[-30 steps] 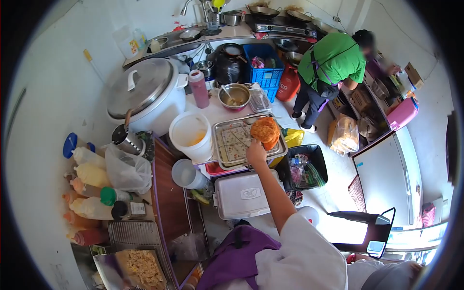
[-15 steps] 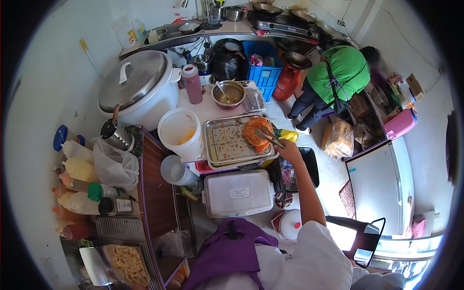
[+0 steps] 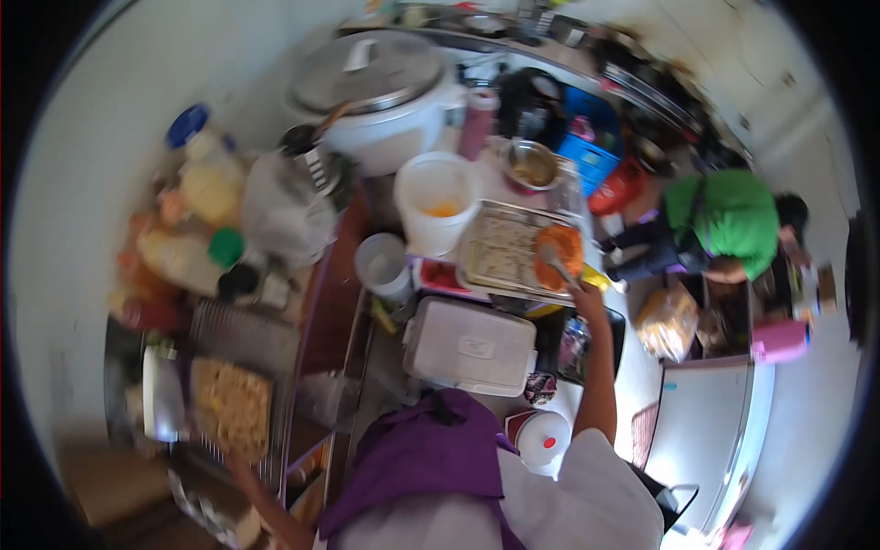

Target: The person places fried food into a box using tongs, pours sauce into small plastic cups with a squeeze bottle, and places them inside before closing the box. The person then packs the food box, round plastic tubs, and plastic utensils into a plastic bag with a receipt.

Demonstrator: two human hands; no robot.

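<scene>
My right hand [image 3: 588, 299] is closed round the handle of metal tongs [image 3: 561, 268]. The tongs' tips rest on an orange-brown fried piece [image 3: 559, 252] at the right end of a metal tray [image 3: 502, 240] with a wire rack. At the lower left, my left hand [image 3: 240, 467] is smeared by motion beside a tray of pale chopped food [image 3: 231, 408]; its fingers cannot be made out. A white bucket [image 3: 438, 215] with yellow residue stands left of the rack tray.
A large cooker [image 3: 376, 128] stands at the back. Squeeze bottles [image 3: 179, 257] crowd the left counter. A lidded plastic box [image 3: 472, 346] lies below the rack tray. A co-worker in a green shirt [image 3: 724, 220] bends over shelves at the right, near a white fridge [image 3: 701, 440].
The view has swung left, blurring the picture. My left hand has come into view at the lower left. My right hand stays at the fried piece, with the tongs now pointing down onto it.
</scene>
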